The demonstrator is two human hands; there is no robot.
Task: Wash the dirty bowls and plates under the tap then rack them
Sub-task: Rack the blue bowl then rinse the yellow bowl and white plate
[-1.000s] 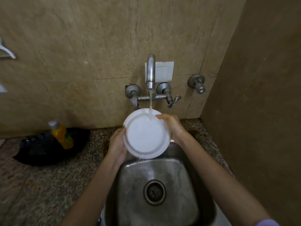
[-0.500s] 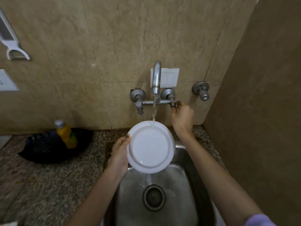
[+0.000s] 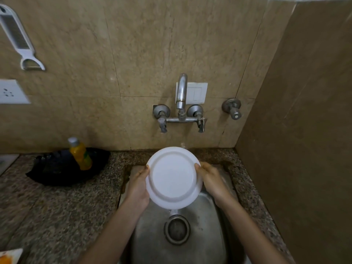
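Wall (image 3: 152, 44) tiled, fills upper view; granite counter (image 3: 57, 206) runs left and behind the sink (image 3: 209, 235), which is steel, wet, drain (image 3: 177, 230) at centre. I see the plate (image 3: 173, 177) held over the sink's back half, tilted toward the camera, underside with foot ring facing me, a thin trickle leaving its lower edge just above the drain. Left hand (image 3: 138, 187) grips the plate's left rim, thumb tip on the near face; right hand (image 3: 211, 178) grips the right rim the same way, both closed on the plate. Tap (image 3: 181, 92) sits on the wall above, well apart from the plate; I see no stream at the spout. Black cloth or bag (image 3: 62, 168) lies on the counter left, soap bottle (image 3: 80, 153) standing on it. Peeler (image 3: 19, 37) hangs upper left. No rack in view; I cannot tell where it is. My judgement: rinse is finished, plate draining before racking. Risks from here: wet rim and wet fingers, so a slip if either hand lets go early, and the plate falls onto steel; a swing left toward the counter could clip the bottle; a hurried lift could knock the rim against the tap handles; carrying undrained would drip on the counter.
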